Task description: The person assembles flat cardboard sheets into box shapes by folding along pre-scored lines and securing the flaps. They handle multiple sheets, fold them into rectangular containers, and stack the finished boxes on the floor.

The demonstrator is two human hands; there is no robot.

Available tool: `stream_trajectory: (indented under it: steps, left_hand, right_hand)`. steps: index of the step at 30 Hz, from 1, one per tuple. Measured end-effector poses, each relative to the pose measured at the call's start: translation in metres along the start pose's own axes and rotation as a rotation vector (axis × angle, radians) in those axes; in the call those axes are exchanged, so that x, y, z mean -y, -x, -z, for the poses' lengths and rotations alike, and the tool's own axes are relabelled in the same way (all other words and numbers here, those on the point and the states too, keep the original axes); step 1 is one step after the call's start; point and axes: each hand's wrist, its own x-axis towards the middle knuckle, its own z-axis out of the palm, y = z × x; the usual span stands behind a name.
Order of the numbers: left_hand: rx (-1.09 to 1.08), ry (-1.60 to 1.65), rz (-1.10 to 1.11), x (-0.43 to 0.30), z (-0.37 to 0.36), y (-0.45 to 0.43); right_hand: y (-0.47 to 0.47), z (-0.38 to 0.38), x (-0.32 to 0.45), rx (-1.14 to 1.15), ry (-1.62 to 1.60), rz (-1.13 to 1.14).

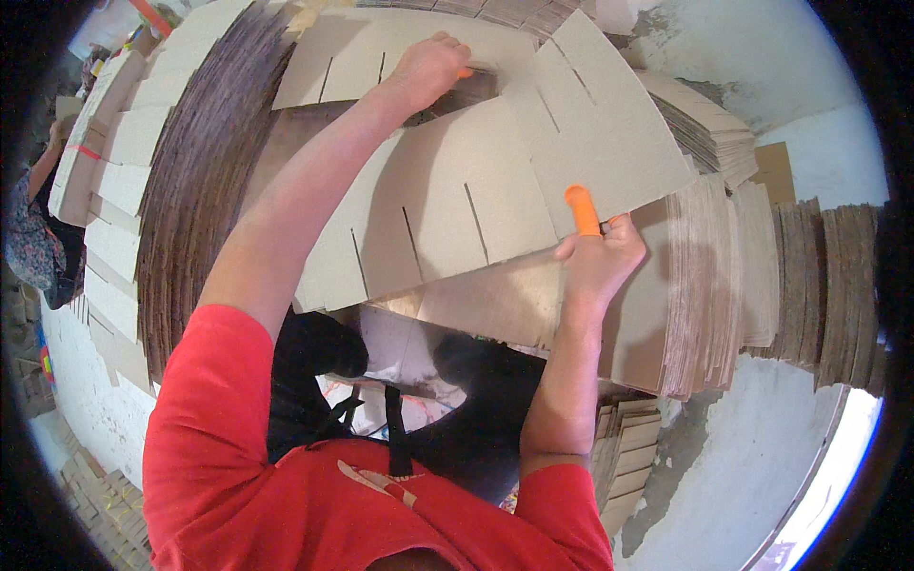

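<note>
My left hand (432,68) is reached out to the far side, fingers curled, with a bit of orange at a fingertip. It is beside a far slotted cardboard sheet (350,61); what its fingers hold is hidden. My right hand (603,253) grips the near corner of a tilted slotted cardboard sheet (607,121). An orange finger cover (584,210) on that hand lies over the sheet's face. Between my arms, another slotted cardboard sheet (443,214) overlaps the tilted one, above a brown board surface (493,300).
A tall row of stacked cardboard (207,164) runs along the left. More cardboard stacks (703,285) stand at the right, before a worn wall (742,442). Another person's patterned clothing (39,228) shows at the far left. My knees (493,385) are under the work surface.
</note>
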Motion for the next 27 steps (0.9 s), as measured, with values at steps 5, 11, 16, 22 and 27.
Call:
stream_trajectory:
  steps: [5, 11, 16, 22, 27]
  left_hand:
    - [-0.144, -0.013, -0.094, 0.006, 0.015, -0.004]
    - [-0.076, -0.232, -0.203, -0.019, 0.034, -0.007]
    - [-0.045, -0.144, -0.295, -0.052, 0.049, 0.014]
    - [-0.177, -0.172, -0.505, -0.085, 0.076, 0.030]
    - [-0.137, -0.191, -0.509, -0.094, 0.092, 0.036]
  right_hand:
    - [0.006, 0.000, 0.042, -0.001, -0.168, -0.206]
    - [0.005, -0.001, 0.029, -0.023, -0.128, -0.104]
    - [0.005, 0.000, 0.035, 0.011, -0.064, -0.082]
    - [0.002, 0.000, 0.027, 0.029, -0.121, -0.076]
    - [0.003, 0.005, 0.029, 0.034, -0.007, 0.033]
